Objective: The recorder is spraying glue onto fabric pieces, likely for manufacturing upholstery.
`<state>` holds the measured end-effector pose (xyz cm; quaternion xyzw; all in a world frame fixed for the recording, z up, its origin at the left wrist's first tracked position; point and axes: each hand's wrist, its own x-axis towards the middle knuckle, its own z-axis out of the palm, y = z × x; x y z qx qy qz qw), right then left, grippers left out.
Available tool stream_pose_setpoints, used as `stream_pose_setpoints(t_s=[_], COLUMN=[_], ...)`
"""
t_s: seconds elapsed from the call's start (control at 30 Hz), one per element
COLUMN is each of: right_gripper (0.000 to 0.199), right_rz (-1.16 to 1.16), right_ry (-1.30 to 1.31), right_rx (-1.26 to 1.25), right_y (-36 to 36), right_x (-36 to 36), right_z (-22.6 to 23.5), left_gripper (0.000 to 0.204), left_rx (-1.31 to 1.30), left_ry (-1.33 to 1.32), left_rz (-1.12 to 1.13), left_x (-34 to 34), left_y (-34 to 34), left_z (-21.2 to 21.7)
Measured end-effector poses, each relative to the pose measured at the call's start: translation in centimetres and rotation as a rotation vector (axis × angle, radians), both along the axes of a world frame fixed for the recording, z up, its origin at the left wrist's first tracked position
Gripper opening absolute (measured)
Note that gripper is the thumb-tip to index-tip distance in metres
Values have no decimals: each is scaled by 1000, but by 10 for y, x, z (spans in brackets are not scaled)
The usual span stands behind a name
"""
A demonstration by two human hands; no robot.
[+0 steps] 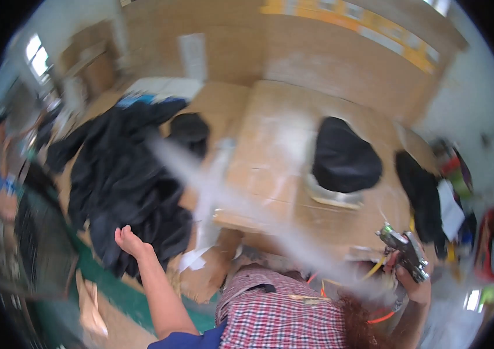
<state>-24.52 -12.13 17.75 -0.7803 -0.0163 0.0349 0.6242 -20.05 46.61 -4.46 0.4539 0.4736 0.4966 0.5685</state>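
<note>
My right hand [414, 284], low on the right, is closed around the grip of a silver spray gun [405, 253]. Beyond the gun, a smooth black fabric piece [346, 154] covers a pale form [335, 196] on the cardboard-covered table [282, 139]. On the left, my left hand [132, 241] hovers at the near edge of a heap of black cloth [128, 168]. Its fingers are short in view and slightly bent, with nothing seen in them. Whether it touches the cloth is unclear. A smaller black piece [190, 131] lies beside the heap.
Cardboard panels [224, 55] stand behind the table. More black cloth [418, 192] hangs at its right edge. Yellow and orange hoses [375, 269] run near my right arm. A blurred pale streak crosses the middle. People [3, 142] are at the far left.
</note>
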Motion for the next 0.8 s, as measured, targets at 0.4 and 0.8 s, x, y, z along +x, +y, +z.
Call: stream_pose_setpoints(t_s=[0.4,0.8], right_gripper=[67,71], right_rz=[-617,-712], right_ry=[-93,-79], right_rx=[108,-5], right_y=[-41,1], right_x=[-149,-177], right_z=[-14,20], left_gripper=[40,39], left_rx=[1498,1154], left_ry=[51,126], left_rz=[-1422,-1728], left_x=[214,266], left_y=[-395,-375], left_z=[36,36])
